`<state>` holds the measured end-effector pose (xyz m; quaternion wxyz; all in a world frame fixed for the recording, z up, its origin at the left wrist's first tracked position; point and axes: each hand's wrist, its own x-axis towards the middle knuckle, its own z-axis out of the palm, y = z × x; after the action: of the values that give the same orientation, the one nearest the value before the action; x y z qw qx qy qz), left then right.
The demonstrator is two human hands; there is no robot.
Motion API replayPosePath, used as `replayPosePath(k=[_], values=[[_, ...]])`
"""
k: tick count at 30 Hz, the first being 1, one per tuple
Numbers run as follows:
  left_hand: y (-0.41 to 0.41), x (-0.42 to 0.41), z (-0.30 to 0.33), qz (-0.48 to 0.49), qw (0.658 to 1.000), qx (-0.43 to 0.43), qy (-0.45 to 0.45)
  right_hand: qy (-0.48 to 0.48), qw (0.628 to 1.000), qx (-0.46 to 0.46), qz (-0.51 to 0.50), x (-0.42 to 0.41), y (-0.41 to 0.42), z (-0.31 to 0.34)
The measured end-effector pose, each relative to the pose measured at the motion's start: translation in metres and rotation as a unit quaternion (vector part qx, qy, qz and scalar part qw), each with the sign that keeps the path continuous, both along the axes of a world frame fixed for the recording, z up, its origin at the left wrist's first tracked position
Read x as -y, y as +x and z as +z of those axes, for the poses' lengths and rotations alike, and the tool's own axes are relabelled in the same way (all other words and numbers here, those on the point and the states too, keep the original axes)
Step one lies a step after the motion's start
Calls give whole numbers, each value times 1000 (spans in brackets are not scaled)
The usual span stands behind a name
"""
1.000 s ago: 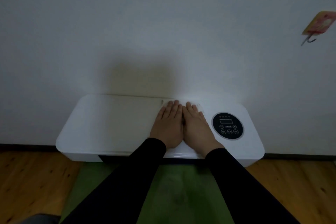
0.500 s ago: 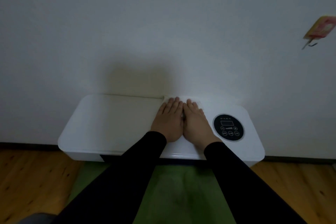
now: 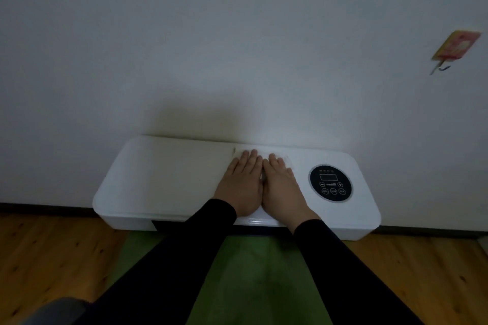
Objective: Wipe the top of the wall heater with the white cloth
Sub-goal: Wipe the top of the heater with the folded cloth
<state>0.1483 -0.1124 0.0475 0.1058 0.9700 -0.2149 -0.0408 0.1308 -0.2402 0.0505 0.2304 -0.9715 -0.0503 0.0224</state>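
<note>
1. White plastic is forming the shell of the wall heater (image 3: 163,179), which is sitting low in the middle of the frame against a pale wall (image 3: 237,47), its rounded top facing the camera.
2. Both hands are lying flat on the heater's top just right of its middle, side by side and touching along their inner edges.
3. On the left of the pair, the left hand (image 3: 241,187) is resting palm down with its fingers straight and close together, pointing toward the wall.
4. Next to it, the right hand (image 3: 284,188) is lying the same way, fingers straight and flat, between the left hand and the control panel.
5. Under the hands, the white cloth (image 3: 286,159) is spreading flat on the heater; only its far edge past the fingertips and a thin strip between the hands are showing, and it is hard to tell apart from the white shell.
6. A round black control panel (image 3: 330,183) with a small display and pale buttons is sitting on the right part of the heater, near the right hand but apart from it.
7. Black sleeves (image 3: 179,266) are running from the bottom of the frame up to both wrists.
8. A green mat (image 3: 258,280) is lying on the wooden floor (image 3: 52,258) below the heater, between the arms.
9. In the upper right of the frame, a red and yellow wall hook (image 3: 455,46) is hanging on the wall, blurred.
</note>
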Motion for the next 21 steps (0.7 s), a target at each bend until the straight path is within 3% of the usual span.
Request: replayPosePath(k=[21], values=[[-50, -19, -6, 12, 999, 34, -10, -14, 1000, 21, 13, -19, -46, 3]])
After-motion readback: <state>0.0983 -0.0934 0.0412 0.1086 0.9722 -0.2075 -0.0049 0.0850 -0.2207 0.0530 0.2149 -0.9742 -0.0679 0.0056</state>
